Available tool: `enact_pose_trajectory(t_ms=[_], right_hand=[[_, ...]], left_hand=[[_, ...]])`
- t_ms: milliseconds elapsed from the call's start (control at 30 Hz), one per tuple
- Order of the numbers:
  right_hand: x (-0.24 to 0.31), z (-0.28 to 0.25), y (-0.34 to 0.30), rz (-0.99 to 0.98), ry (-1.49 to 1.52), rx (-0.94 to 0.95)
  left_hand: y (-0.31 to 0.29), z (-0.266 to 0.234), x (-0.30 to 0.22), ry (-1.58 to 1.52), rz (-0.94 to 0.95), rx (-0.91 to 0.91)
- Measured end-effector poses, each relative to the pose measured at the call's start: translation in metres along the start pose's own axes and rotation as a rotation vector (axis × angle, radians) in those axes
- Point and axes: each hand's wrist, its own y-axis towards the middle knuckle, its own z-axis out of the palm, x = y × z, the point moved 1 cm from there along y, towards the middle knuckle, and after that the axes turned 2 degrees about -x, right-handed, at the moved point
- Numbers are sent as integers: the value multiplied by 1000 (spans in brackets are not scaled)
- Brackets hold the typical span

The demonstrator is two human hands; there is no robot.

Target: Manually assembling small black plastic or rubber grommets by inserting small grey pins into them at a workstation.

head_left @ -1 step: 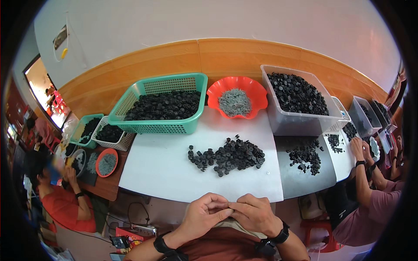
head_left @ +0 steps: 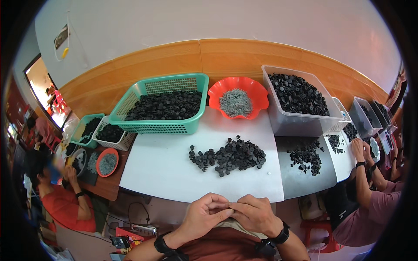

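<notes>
our left hand (head_left: 204, 215) and right hand (head_left: 254, 215) pinch together something too small to tell. black parts (head_left: 230, 156) lie heaped on the white surface (head_left: 165, 169), an orange wall (head_left: 226, 56) behind.

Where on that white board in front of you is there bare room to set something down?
The white board is bare on its left half, between the green basket and the near edge, left of the pile of black parts. A thinner free strip runs along the near edge, just beyond both hands. The back is crowded by the basket, red bowl and clear bin.
</notes>
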Motion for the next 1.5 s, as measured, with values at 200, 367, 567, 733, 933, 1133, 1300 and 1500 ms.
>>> enact_pose_trajectory(t_ms=[200, 367, 567, 733, 933, 1133, 1300, 1500], right_hand=[[7, 6, 1, -5, -11, 19], [5, 12, 5, 8, 23, 43], [8, 9, 4, 54, 79, 1], [6, -1, -6, 45, 66, -50], [12, -5, -10, 106, 66, -56], [12, -6, -16, 128, 57, -46], [11, -3, -16, 132, 82, -38], [11, -15, -13, 134, 47, -55]], left_hand=[[-5, -7, 2, 33, 2, 27], [-2, -14, -3, 20, 27, 37], [4, -33, -6, 20, 157, -44], [18, -60, -26, 217, 258, -221], [42, -95, -57, 409, 407, -311], [61, -116, -109, 764, 612, -485], [108, -145, -156, 945, 714, -563], [139, -171, -168, 1047, 667, -547]])
